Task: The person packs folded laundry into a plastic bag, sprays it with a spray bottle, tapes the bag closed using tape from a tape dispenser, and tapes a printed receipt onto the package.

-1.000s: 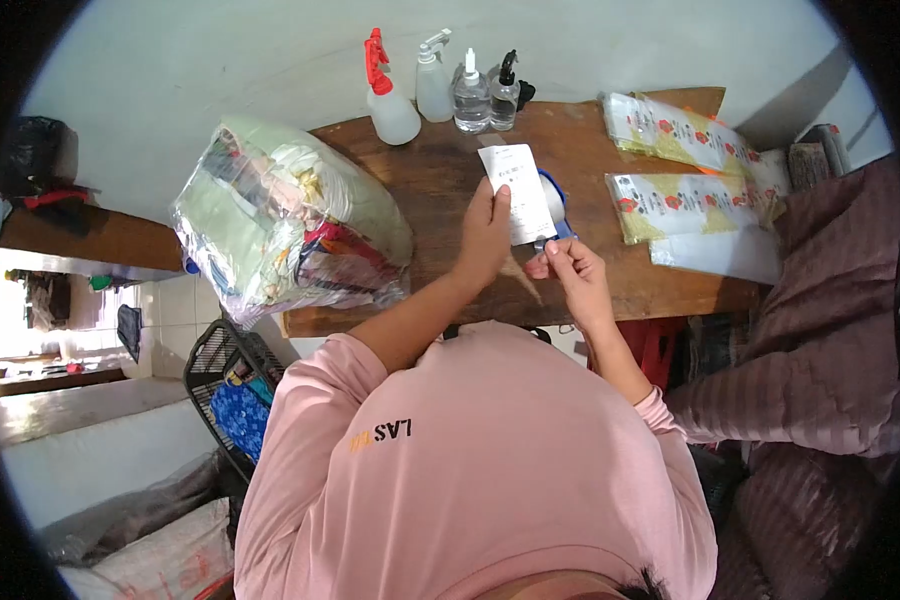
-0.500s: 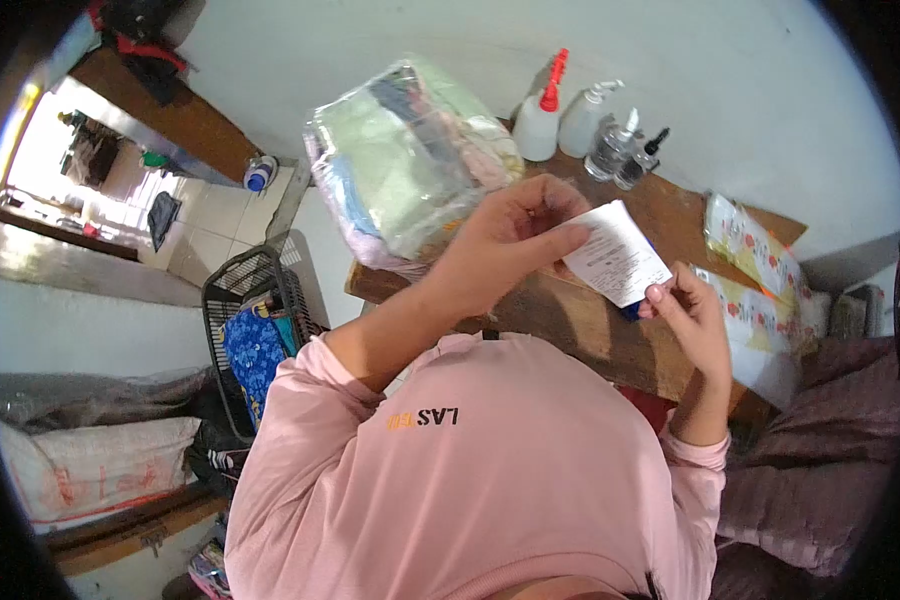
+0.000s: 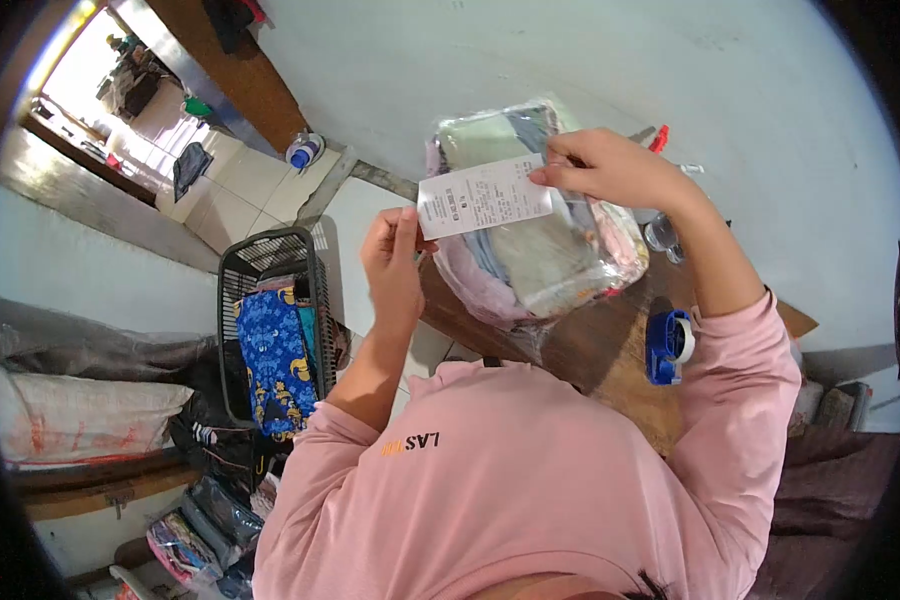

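Note:
A white printed paper slip, like a receipt, is stretched between my two hands above a plastic-wrapped bundle of folded laundry. My left hand pinches its left end between thumb and fingers. At the opposite end, my right hand grips the upper right corner, thumb below. The bundle sits on a wooden table, partly covered by the slip and my right hand. Beside my right forearm, a blue tape dispenser with a pale roll rests on the tabletop.
Bottles stand behind my right forearm, mostly hidden. A black plastic basket at the left holds blue patterned cloth. Further left lies a white sack. A doorway opens at the upper left, with a blue-capped container beside it.
Both hands have moved left with the slip, from the table's right part to over the laundry bundle. The slip is now spread flatter. The blue tape dispenser has come into view, and the camera has turned.

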`<control>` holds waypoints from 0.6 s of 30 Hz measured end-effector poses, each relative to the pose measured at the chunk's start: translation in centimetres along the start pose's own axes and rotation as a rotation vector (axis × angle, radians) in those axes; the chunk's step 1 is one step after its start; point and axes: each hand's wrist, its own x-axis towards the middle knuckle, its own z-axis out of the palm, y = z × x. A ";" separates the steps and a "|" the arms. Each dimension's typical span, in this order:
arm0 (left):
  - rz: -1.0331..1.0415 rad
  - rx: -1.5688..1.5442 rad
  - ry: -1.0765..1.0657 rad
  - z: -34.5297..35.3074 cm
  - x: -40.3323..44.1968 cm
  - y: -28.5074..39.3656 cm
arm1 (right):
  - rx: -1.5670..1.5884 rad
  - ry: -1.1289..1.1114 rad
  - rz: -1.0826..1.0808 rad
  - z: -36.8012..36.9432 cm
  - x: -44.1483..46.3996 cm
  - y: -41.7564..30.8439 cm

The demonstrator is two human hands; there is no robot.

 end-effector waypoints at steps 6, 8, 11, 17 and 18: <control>-0.030 0.065 0.141 0.3 -0.3 -4.8 | -0.166 -0.181 0.007 0.1 4.5 0.4; 0.010 0.120 0.141 0.7 -0.4 -5.5 | -0.151 -0.214 0.049 0.0 4.9 0.5; 0.015 0.185 0.109 0.6 -0.5 -6.8 | -0.157 -0.246 0.075 -0.1 5.2 0.6; -0.041 0.030 0.002 0.3 0.2 -8.9 | -0.334 -0.225 0.067 -0.3 5.6 0.4; -0.067 0.034 -0.049 0.0 0.3 -9.1 | -0.390 -0.212 0.113 -0.4 5.5 -0.2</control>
